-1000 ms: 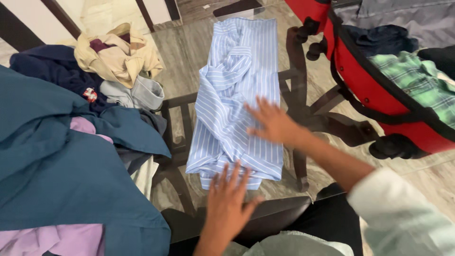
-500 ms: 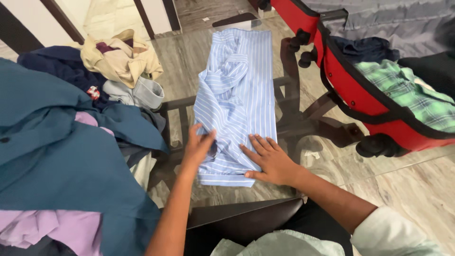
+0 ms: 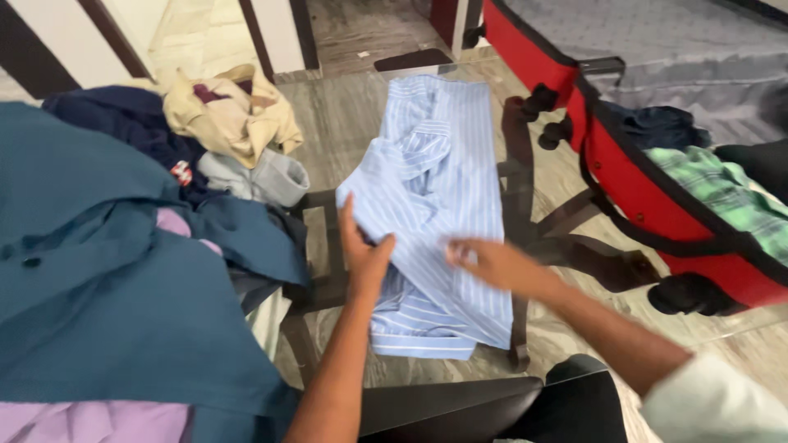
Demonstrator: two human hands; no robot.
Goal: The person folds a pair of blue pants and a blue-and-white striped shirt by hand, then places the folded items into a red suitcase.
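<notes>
Both of my hands are on the blue striped shirt [image 3: 435, 197], which lies lengthwise on the glass table [image 3: 345, 123], partly folded into a long narrow panel with its collar end nearest me. My left hand [image 3: 364, 250] sits at the shirt's left edge, thumb and fingers closed on a fold of the cloth there, so that side stays gathered and does not spread open. My right hand [image 3: 484, 261] lies over the lower right part of the shirt, blurred in the picture; its fingers look loosely extended against the fabric, but I cannot tell whether it pinches anything. The shirt has the bare middle of the table to itself, probably because the flat glass gives room to smooth it. To my left a heap of clothes crowds the tabletop: a large teal garment [image 3: 123, 287], something lilac [image 3: 90, 418] beneath it, a navy piece [image 3: 115, 123], and a cream garment [image 3: 230, 111] further back. On my right a red suitcase [image 3: 657, 180] stands open near the table, with a green checked shirt [image 3: 722, 193] already lying inside it.
</notes>
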